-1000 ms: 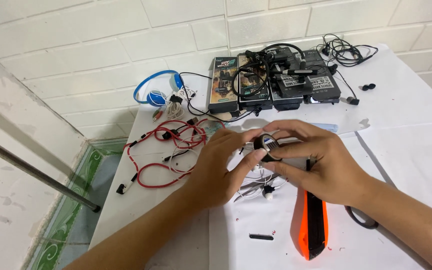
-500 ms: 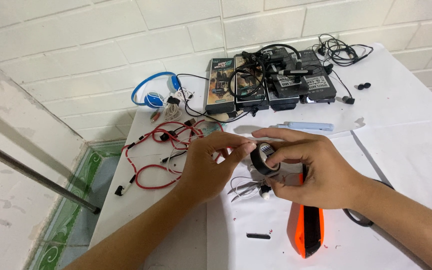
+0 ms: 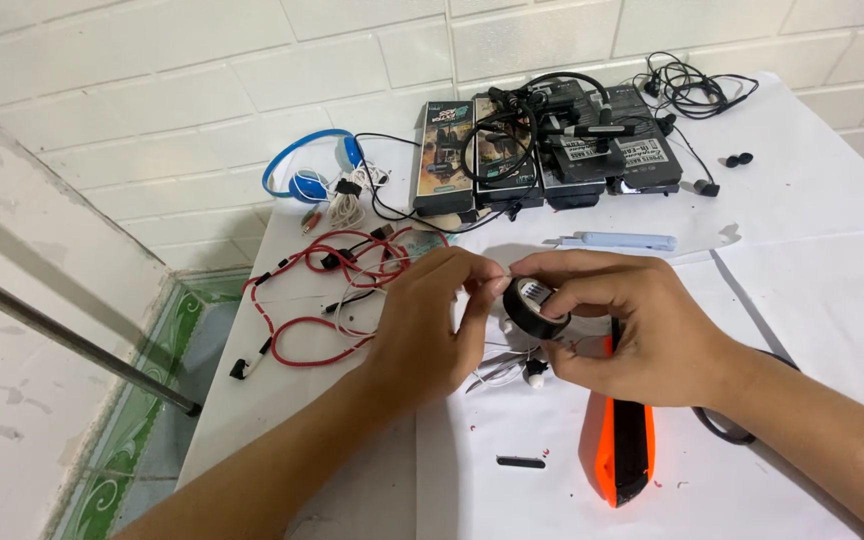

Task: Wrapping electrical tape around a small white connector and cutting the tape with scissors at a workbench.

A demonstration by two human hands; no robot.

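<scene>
R hand [image 3: 642, 335] grip clamped on black electrical tape roll [image 3: 534, 305], held just above white surface [image 3: 812, 260]. L hand [image 3: 432, 325] fingertips pinched together at roll's edge, touching it. Orange utility knife [image 3: 622, 455] below R grip; red wires [image 3: 322, 290] left of L hand; white earbud [image 3: 534, 375] under roll.

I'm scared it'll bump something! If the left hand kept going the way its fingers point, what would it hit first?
Probably the black tape roll in the right hand. The left hand points its fingertips right at it, nearly touching, though depth is hard to judge.
</scene>
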